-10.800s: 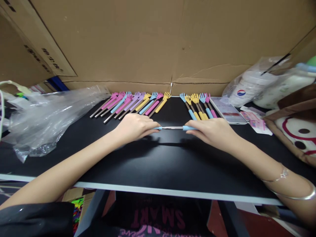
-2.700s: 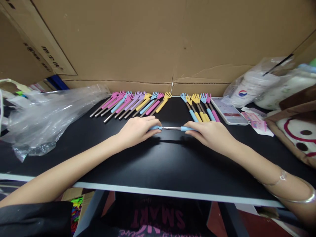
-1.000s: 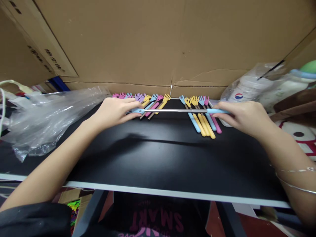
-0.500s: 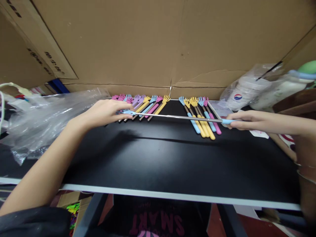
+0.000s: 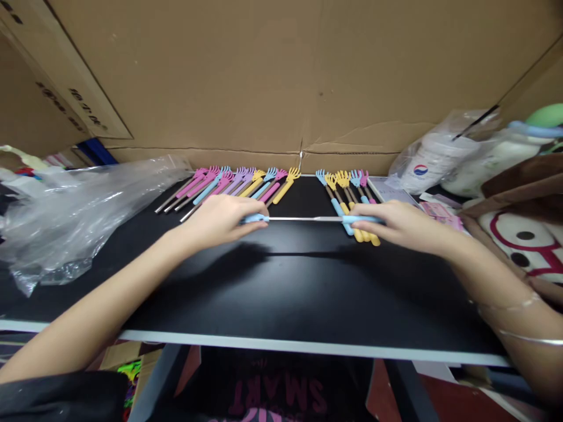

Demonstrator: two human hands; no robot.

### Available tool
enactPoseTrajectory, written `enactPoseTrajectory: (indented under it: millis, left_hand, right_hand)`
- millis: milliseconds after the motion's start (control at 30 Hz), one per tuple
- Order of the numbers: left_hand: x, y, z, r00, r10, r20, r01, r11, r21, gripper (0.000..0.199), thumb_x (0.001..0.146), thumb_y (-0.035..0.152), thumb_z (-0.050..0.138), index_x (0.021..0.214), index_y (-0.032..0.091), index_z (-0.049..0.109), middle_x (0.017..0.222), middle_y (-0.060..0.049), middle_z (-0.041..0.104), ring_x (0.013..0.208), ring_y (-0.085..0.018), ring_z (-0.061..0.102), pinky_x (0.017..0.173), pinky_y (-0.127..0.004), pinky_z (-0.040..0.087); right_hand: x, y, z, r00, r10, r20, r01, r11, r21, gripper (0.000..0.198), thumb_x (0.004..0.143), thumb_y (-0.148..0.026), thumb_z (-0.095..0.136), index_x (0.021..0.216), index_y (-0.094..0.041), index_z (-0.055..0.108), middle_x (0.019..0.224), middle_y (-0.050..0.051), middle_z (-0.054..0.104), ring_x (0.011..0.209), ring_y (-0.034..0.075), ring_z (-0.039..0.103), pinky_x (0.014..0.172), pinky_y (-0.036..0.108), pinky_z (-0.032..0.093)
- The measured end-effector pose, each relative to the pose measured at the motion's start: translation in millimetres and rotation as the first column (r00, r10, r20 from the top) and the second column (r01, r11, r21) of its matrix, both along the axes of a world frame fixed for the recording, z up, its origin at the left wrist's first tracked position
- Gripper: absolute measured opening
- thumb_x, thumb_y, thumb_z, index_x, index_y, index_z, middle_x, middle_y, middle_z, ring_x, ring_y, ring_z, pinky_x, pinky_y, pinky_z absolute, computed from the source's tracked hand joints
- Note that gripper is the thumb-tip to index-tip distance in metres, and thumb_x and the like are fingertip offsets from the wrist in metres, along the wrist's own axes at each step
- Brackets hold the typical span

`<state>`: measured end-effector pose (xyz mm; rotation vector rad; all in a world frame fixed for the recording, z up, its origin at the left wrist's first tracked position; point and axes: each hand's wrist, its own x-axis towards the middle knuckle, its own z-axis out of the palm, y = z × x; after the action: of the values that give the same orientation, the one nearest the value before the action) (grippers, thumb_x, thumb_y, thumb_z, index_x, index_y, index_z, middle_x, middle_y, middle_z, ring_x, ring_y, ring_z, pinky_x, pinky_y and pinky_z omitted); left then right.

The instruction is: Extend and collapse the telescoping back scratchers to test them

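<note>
A blue telescopic back scratcher (image 5: 294, 219) is held level above the black tabletop, its thin metal rod showing between my hands. My left hand (image 5: 226, 220) is closed around its claw end, hiding most of the claw. At the other end my right hand (image 5: 391, 223) grips the blue handle. Behind the left hand lies a row of pink, blue, purple and yellow back scratchers (image 5: 240, 183), claws toward the cardboard. A smaller group of blue, yellow and pink back scratchers (image 5: 347, 199) lies behind the right hand, which partly covers it.
A clear plastic bag (image 5: 88, 217) covers the table's left side. On the right are a bagged cup with a Pepsi logo (image 5: 424, 167), a bottle with a green lid (image 5: 545, 120) and a brown-and-white item with a cartoon face (image 5: 523, 234). A cardboard wall (image 5: 246, 76) closes off the back.
My hands have come closer together, and the back scratcher's rod has shortened between them. The right hand moved left and now overlaps the right-hand group.
</note>
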<state>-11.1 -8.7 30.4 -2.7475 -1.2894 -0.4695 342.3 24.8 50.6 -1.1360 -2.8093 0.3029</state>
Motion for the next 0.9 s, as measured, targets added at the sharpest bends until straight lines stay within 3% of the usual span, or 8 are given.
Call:
enactPoseTrajectory:
  millis: [133, 233, 300, 467, 567, 700, 900]
  left_hand:
    - [25.6, -10.8, -10.8, 0.999, -0.009, 0.040, 0.007, 0.999, 0.036, 0.030, 0.094, 0.044, 0.044, 0.097, 0.022, 0.065, 0.092, 0.000, 0.072, 0.075, -0.013, 0.066, 0.062, -0.021, 0.037]
    - [31.9, -12.9, -13.4, 1.000, -0.011, 0.019, 0.009, 0.997, 0.074, 0.031, 0.095, 0.045, 0.043, 0.097, 0.023, 0.065, 0.090, 0.001, 0.073, 0.071, -0.013, 0.065, 0.057, -0.022, 0.034]
    - [30.9, -12.6, -11.6, 1.000, -0.009, -0.020, 0.011, 0.996, 0.093, 0.033, 0.095, 0.046, 0.041, 0.098, 0.023, 0.065, 0.090, 0.001, 0.073, 0.069, -0.013, 0.065, 0.055, -0.022, 0.032]
    - [4.2, -4.7, 1.9, 0.995, 0.033, -0.092, -0.027, 0.997, 0.068, 0.041, 0.095, 0.053, 0.036, 0.100, 0.025, 0.066, 0.094, 0.001, 0.073, 0.076, -0.013, 0.065, 0.058, -0.022, 0.034]
    - [-21.6, 4.0, 11.6, 0.981, 0.142, -0.128, -0.139, 0.990, 0.034, 0.045, 0.093, 0.057, 0.036, 0.103, 0.024, 0.065, 0.100, -0.002, 0.072, 0.086, -0.017, 0.065, 0.064, -0.023, 0.037]
    - [-40.3, 9.4, 20.7, 0.972, 0.168, -0.163, -0.179, 0.982, -0.056, 0.043, 0.092, 0.058, 0.037, 0.102, 0.026, 0.064, 0.102, -0.001, 0.070, 0.085, -0.018, 0.063, 0.067, -0.023, 0.038]
    - [-34.4, 3.1, 20.4, 0.969, 0.164, -0.186, -0.177, 0.983, -0.051, 0.043, 0.092, 0.058, 0.036, 0.100, 0.025, 0.063, 0.100, -0.001, 0.070, 0.086, -0.019, 0.063, 0.067, -0.023, 0.037]
  right_hand:
    - [-23.9, -18.0, -16.4, 1.000, -0.008, 0.024, -0.002, 0.930, 0.368, 0.046, 0.096, -0.053, 0.028, 0.090, -0.023, 0.062, 0.060, 0.001, 0.060, 0.050, 0.013, 0.052, 0.051, 0.024, 0.028]
    - [-33.6, -25.0, -23.8, 0.998, -0.016, 0.054, -0.012, 0.878, 0.478, 0.050, 0.097, -0.054, 0.024, 0.090, -0.023, 0.062, 0.057, 0.001, 0.060, 0.048, 0.013, 0.051, 0.050, 0.024, 0.024]
    - [-35.9, -25.5, -25.8, 0.998, -0.016, 0.057, -0.014, 0.873, 0.487, 0.050, 0.097, -0.054, 0.023, 0.089, -0.023, 0.062, 0.055, 0.001, 0.060, 0.047, 0.013, 0.051, 0.049, 0.024, 0.024]
    - [-15.0, -10.5, -15.4, 0.999, -0.037, 0.039, 0.020, 0.932, 0.363, 0.051, 0.095, -0.058, 0.025, 0.093, -0.024, 0.063, 0.057, 0.001, 0.058, 0.049, 0.014, 0.051, 0.050, 0.023, 0.027]
    - [11.9, 4.1, 0.3, 0.995, -0.093, 0.039, 0.085, 0.982, 0.168, 0.050, 0.092, -0.061, 0.030, 0.091, -0.023, 0.062, 0.066, 0.001, 0.061, 0.055, 0.014, 0.054, 0.055, 0.025, 0.034]
    - [41.9, 16.3, 15.8, 0.999, -0.052, 0.014, 0.053, 0.995, -0.084, 0.044, 0.093, -0.056, 0.037, 0.084, -0.022, 0.063, 0.079, 0.002, 0.065, 0.069, 0.013, 0.058, 0.067, 0.025, 0.041]
    - [58.5, 18.8, 15.4, 0.996, -0.090, 0.024, 0.093, 0.985, -0.145, 0.038, 0.091, -0.056, 0.043, 0.099, -0.025, 0.063, 0.092, 0.004, 0.068, 0.081, 0.017, 0.062, 0.071, 0.026, 0.044]
